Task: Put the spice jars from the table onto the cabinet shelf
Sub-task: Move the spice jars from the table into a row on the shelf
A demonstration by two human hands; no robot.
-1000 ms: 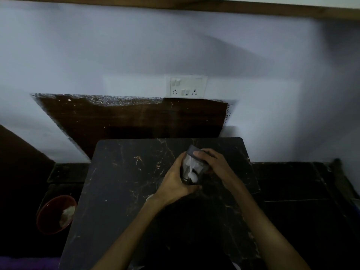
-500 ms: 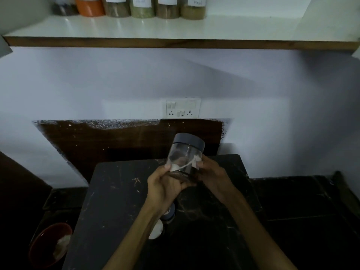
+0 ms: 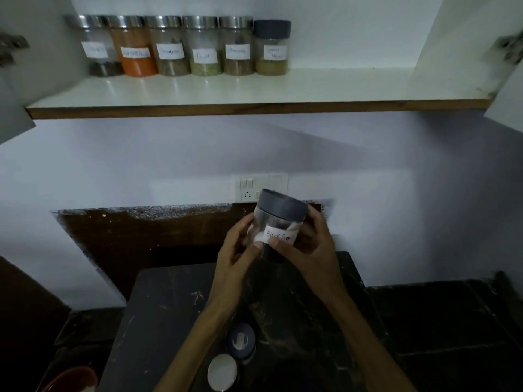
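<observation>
A clear spice jar (image 3: pixel 278 222) with a dark grey lid and a white handwritten label is held upright above the dark marble table (image 3: pixel 169 312). My left hand (image 3: pixel 236 256) grips its left side and my right hand (image 3: pixel 308 247) grips its right side and base. Two more jars stay on the table near my left forearm: one with a dark blue lid (image 3: pixel 241 340) and one with a white lid (image 3: pixel 222 372). On the white cabinet shelf (image 3: pixel 254 89) above, several labelled spice jars (image 3: pixel 186 46) stand in a row at the back left.
The shelf is bare to the right of the grey-lidded jar (image 3: pixel 272 48). Open cabinet doors (image 3: pixel 506 97) frame both sides. A switch socket (image 3: pixel 261 186) sits on the wall behind the jar. A red bowl (image 3: pixel 70 380) lies at the lower left.
Both hands have lifted the jar up off the table and turned it upright with the label facing me. The view has tilted up, bringing the shelf and its jars into sight.
</observation>
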